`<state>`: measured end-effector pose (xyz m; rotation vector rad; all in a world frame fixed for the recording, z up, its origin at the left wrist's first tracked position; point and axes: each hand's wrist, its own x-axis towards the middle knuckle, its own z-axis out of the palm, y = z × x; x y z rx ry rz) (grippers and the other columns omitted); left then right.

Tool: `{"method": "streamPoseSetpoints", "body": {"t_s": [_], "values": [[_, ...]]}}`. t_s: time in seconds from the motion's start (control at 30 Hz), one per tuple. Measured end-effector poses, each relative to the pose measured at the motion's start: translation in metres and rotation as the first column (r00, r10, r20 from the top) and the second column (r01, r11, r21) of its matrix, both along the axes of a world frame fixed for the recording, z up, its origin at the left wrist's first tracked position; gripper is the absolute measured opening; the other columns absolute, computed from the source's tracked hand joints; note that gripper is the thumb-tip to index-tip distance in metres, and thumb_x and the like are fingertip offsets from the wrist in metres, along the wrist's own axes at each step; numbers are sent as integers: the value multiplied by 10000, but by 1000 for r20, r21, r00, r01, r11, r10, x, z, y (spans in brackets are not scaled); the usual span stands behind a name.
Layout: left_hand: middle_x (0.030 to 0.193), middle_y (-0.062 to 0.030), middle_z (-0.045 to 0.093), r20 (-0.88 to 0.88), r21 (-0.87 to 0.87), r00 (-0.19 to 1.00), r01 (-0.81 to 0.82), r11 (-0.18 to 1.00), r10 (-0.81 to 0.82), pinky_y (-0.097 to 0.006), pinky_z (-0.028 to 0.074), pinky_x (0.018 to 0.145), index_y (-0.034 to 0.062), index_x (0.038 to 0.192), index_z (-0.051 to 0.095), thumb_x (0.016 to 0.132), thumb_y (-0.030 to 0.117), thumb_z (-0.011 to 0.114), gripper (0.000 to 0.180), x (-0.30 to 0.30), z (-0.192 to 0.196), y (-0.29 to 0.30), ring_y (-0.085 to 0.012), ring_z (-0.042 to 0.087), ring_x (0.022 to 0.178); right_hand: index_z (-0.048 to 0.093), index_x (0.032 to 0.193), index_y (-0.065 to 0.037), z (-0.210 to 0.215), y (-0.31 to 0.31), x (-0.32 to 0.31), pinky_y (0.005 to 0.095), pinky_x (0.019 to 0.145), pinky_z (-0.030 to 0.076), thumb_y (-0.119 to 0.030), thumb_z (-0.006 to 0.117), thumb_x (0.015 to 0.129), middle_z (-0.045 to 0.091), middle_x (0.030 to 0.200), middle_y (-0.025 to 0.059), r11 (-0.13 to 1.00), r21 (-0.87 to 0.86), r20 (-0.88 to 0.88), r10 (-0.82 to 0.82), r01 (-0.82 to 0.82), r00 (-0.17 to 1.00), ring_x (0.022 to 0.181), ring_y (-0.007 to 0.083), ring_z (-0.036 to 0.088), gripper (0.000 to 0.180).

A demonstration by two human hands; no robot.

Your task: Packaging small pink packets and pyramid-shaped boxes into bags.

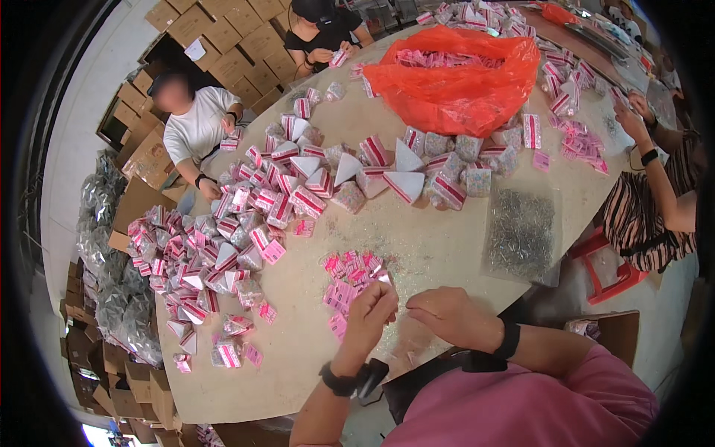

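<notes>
Pink cards [341, 294] heaped just left of left hand [372, 307], fingers [386, 302] curled.

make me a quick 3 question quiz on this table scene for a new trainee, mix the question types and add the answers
1. True or false: the pile of pink cards by the hands is nearer the left hand than the right hand.
2. What colour is the large plastic bag? a) blue b) red-orange c) green
3. Fill in: the heap of thin silvery pieces lies to the ___ of that pile.

Key: 1 true; 2 b; 3 right
</notes>
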<state>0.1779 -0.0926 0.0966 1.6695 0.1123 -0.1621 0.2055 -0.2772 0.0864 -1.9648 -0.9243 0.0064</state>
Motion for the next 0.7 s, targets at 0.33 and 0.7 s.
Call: {"method": "streamPoseSetpoints", "body": {"t_s": [0.33,0.7], "values": [[1322,-159,424,375,923,791,-369,113,-484,-535,363,959,99,1284,443,763,37,566,539,164,-9,-25,-362,394,1234,637,944,-15,-7,-46,3,316,613,487,-162,598,855,635,765,138,995,12,-562,-75,99,824,668,238,626,176],[1180,-130,501,270,963,814,-232,138,-514,-549,407,871,99,1171,455,738,170,655,482,219,-50,-34,-348,467,1106,645,951,6,-23,-80,12,250,597,504,-140,617,849,652,753,67,968,88,-722,-102,236,685,655,105,617,180]]}}
